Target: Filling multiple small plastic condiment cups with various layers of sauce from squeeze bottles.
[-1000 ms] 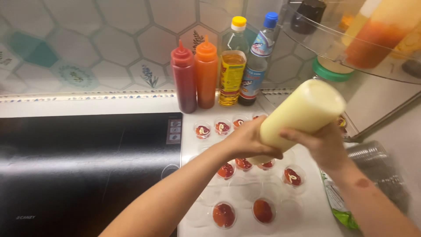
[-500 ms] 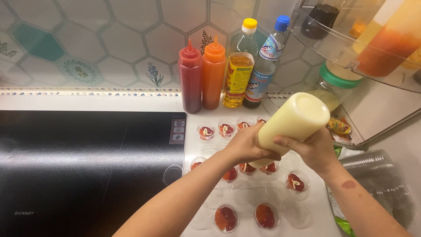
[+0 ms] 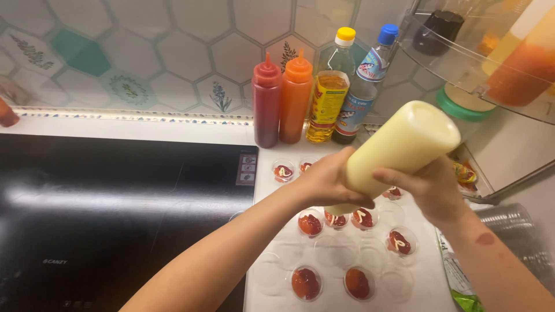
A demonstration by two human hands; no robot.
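Observation:
Both hands grip a pale yellow squeeze bottle [image 3: 399, 147], tipped nozzle-down. My left hand [image 3: 326, 182] wraps its lower end near the nozzle; my right hand [image 3: 425, 188] holds its side. The nozzle sits over a small clear cup [image 3: 336, 219] of red sauce in the middle row. Several small clear cups stand on the white counter [image 3: 263, 173]; some hold red sauce with a white squiggle [image 3: 399, 241], others plain red sauce [image 3: 305, 283], and a few look empty [image 3: 269, 271].
A black cooktop [image 3: 115, 214] fills the left. Against the tiled wall stand a red squeeze bottle [image 3: 266, 104], an orange one [image 3: 295, 101], an oil bottle [image 3: 328, 98] and a blue-capped bottle [image 3: 364, 92]. A clear shelf [image 3: 462, 75] with bottles hangs at the upper right. A stack of clear cups [image 3: 509, 222] lies at the right.
The bottle and both hands have shifted nearer and lower, from the back rows of cups to the middle row. More cups now carry a white squiggle.

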